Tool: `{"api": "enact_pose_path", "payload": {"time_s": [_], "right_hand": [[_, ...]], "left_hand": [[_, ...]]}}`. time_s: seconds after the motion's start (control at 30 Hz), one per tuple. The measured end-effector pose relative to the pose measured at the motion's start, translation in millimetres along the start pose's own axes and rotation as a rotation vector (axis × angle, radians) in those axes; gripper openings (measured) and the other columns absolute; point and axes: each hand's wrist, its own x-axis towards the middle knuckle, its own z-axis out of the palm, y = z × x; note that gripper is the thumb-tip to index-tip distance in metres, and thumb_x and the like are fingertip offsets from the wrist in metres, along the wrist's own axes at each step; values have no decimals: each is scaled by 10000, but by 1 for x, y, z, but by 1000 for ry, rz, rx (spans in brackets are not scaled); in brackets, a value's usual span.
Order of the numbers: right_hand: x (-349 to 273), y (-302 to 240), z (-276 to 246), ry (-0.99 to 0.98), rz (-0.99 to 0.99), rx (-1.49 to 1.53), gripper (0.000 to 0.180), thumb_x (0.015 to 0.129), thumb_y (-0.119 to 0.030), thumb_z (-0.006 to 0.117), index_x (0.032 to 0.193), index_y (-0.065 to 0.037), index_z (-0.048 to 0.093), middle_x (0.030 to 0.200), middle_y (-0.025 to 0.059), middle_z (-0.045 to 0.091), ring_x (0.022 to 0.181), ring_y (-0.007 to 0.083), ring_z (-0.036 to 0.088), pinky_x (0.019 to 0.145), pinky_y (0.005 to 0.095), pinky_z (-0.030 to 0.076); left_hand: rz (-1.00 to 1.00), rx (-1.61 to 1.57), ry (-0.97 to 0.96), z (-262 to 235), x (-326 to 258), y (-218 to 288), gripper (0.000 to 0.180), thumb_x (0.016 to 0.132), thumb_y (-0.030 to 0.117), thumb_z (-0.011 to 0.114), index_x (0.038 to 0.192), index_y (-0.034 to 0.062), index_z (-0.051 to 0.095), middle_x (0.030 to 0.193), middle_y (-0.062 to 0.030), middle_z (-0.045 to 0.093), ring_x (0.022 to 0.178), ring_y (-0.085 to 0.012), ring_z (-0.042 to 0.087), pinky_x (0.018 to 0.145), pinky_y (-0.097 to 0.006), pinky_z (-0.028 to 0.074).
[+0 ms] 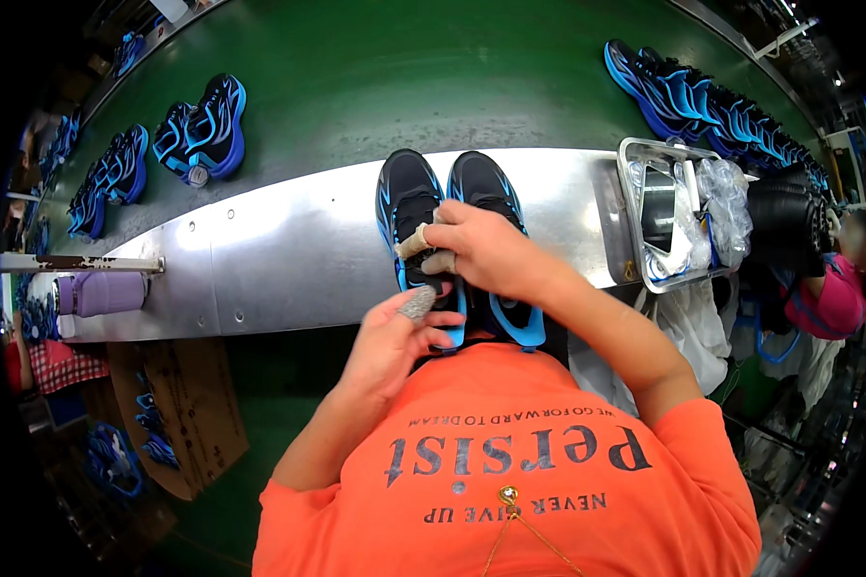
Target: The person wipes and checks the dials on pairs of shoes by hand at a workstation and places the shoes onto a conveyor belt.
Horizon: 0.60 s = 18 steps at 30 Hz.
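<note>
A pair of black running shoes with blue trim lies in front of me, toes pointing away. Both hands are at the left shoe (409,183). My right hand (481,245) is closed over its laces, fingertips bent together; pale coverings wrap some fingers. My left hand (394,337) is by the shoe's heel opening, with curled fingers and a grey covering on one fingertip. Whatever is pinched between the fingers is too small to make out. The right shoe (486,178) stands close alongside, partly hidden by my right hand and forearm.
A metal ledge (298,260) borders the green conveyor belt (385,77). To the right are a clear tray (649,264) with a phone and plastic wrapping, and a row of shoes (683,96). More shoes (212,125), a purple container (111,293) and a cardboard box (197,413) are left.
</note>
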Motion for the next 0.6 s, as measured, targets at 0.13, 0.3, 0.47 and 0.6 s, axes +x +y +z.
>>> {"api": "enact_pose_path", "payload": {"time_s": [0.13,0.3,0.47,0.6], "right_hand": [[-3,-8,17,218,-75,-115,266,827,-126,717,1093,-134,701,837,80,572,747,281,625,698,388,523],[5,4,-1,-21,-124,79,249,832,-86,692,1080,-70,691,984,100,488,779,253,613,736,373,543],[4,-13,20,80,134,35,225,810,-130,719,1034,-113,700,880,106,551,789,287,625,729,366,528],[3,15,15,202,-29,81,247,824,-210,730,1045,-104,694,879,111,604,803,285,639,716,375,518]], "left_hand": [[39,-79,-31,-10,5,-8,322,1020,138,510,1262,-74,525,1224,-141,607,1023,-268,651,755,-327,554],[33,-95,-68,-14,6,-9,329,1016,172,529,1258,-51,532,1233,-127,615,997,-229,645,735,-300,541],[29,-83,-71,-19,10,-13,335,1017,182,532,1249,-60,536,1223,-135,619,971,-233,653,733,-305,545],[11,-66,-4,-2,-1,-1,318,1031,186,487,1216,-61,566,1139,-166,646,884,-235,678,717,-297,554]]}}
